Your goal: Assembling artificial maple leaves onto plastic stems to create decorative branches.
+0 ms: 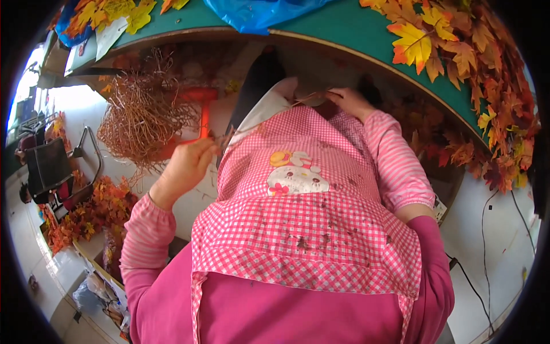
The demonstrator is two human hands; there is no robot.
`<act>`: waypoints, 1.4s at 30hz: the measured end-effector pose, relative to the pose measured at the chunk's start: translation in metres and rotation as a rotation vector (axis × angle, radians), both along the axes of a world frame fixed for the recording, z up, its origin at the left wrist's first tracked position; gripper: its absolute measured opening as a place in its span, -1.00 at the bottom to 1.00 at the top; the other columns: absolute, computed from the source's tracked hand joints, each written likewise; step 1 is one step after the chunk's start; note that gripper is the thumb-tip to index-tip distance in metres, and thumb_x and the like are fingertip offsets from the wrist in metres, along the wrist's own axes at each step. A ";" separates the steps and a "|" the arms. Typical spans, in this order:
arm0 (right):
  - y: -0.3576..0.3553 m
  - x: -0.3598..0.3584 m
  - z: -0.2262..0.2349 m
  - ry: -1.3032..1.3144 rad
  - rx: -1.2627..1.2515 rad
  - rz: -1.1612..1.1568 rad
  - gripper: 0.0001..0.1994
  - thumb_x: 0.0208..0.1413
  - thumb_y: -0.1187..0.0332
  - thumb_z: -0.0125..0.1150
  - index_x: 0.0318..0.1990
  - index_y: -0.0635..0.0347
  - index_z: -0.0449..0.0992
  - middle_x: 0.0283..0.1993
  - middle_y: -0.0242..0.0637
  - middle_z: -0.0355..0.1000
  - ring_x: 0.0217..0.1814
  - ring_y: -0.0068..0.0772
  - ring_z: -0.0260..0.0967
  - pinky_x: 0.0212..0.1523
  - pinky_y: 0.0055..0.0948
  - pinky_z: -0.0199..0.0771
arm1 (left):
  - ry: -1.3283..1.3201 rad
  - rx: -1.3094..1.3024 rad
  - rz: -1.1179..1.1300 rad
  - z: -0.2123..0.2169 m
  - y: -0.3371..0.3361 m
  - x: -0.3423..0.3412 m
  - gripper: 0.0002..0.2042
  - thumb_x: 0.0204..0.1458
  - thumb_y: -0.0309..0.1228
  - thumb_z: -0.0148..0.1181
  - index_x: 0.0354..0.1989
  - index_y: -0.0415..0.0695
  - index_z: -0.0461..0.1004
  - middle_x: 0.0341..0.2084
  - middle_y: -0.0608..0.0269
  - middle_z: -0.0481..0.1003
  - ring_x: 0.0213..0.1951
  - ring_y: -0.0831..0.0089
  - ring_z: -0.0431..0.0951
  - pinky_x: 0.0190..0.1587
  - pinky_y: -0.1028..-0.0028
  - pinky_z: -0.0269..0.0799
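A thin brown twig (260, 124) stretches across my lap, over the pink checked apron (298, 218). Its left end meets my left hand (190, 165), which is closed in a pinch beside the apron. My right hand (350, 103) rests at the far side of my lap, its bent fingers pinching the twig's other end. To the left of my lap, a large tangled bundle of brown twigs (143, 114) lies over a red-orange support (205, 117). A white cloth or sheet (264, 105) lies over my left leg under the twig.
The green table (344, 30) curves close ahead, with blue plastic (258, 12) on it. Autumn leaf garlands (478, 63) hang over its right edge. At left stand a dark chair (50, 163) and more leaves (103, 206). Black cables (486, 258) run along the floor at right.
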State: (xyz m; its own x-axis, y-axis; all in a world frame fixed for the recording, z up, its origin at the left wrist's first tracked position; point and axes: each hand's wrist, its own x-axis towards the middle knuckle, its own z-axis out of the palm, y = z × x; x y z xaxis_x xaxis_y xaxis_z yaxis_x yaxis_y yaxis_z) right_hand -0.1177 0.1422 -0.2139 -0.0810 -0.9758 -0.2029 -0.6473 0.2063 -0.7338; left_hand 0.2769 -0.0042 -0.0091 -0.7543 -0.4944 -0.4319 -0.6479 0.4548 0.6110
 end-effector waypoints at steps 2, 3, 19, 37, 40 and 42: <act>-0.003 -0.016 0.012 -0.581 0.464 -0.154 -0.70 0.20 0.16 0.13 -0.19 0.23 0.56 -0.66 -0.51 0.21 -0.66 -0.70 0.05 -0.62 -0.62 0.03 | 0.085 -0.002 0.112 0.002 -0.005 0.002 -0.80 0.19 -0.42 -0.02 -0.23 -0.28 0.51 -0.49 0.14 0.50 -0.46 0.41 0.48 -0.35 0.46 0.37; 0.001 -0.035 0.023 -0.833 0.539 -0.123 -0.74 0.20 0.19 0.13 -0.22 0.23 0.56 -0.64 -0.54 0.21 -0.68 -0.75 0.00 -0.64 -0.65 -0.04 | 0.053 0.123 0.108 0.009 -0.008 0.006 -0.79 0.21 -0.40 -0.01 -0.26 -0.27 0.51 -0.50 0.24 0.48 -0.47 0.54 0.39 -0.38 0.50 0.32; 0.047 -0.027 0.099 -0.873 0.658 0.164 -0.56 0.27 0.05 -0.02 -0.28 0.29 0.56 -0.30 -0.26 0.53 -0.31 -0.50 0.46 -0.27 -0.52 0.47 | 0.127 -0.451 -0.025 -0.025 -0.024 0.008 -0.77 0.08 -0.49 0.09 -0.08 -0.14 0.52 -0.44 0.14 0.51 -0.38 0.21 0.53 -0.33 0.35 0.45; -0.023 -0.020 -0.003 -0.878 0.105 -1.200 -0.86 0.16 0.25 0.11 -0.30 0.10 0.47 -0.50 -0.41 0.35 -0.51 -0.51 0.34 -0.56 -0.48 0.36 | 0.256 -0.418 -0.042 -0.004 -0.008 0.024 -0.90 0.04 -0.56 0.12 -0.34 -0.25 0.57 -0.67 0.16 0.45 -0.67 0.40 0.45 -0.58 0.45 0.32; 0.052 -0.127 -0.036 0.066 0.054 -1.228 -0.83 0.17 0.26 0.07 -0.14 0.05 0.41 -0.26 -0.37 0.29 -0.26 -0.45 0.27 -0.34 -0.43 0.33 | 0.510 -0.682 0.311 0.025 -0.054 0.086 -0.82 0.17 -0.48 0.04 -0.36 -0.26 0.57 -0.56 0.23 0.53 -0.58 0.55 0.46 -0.49 0.50 0.44; 0.116 -0.183 -0.056 0.578 0.230 -1.073 -0.76 0.17 0.26 0.04 -0.03 0.01 0.37 -0.10 -0.34 0.25 -0.10 -0.41 0.23 -0.19 -0.39 0.31 | 0.215 -0.876 0.849 0.051 -0.096 0.147 -0.70 0.23 -0.26 0.01 -0.35 -0.20 0.59 -0.50 0.30 0.59 -0.58 0.55 0.45 -0.54 0.52 0.37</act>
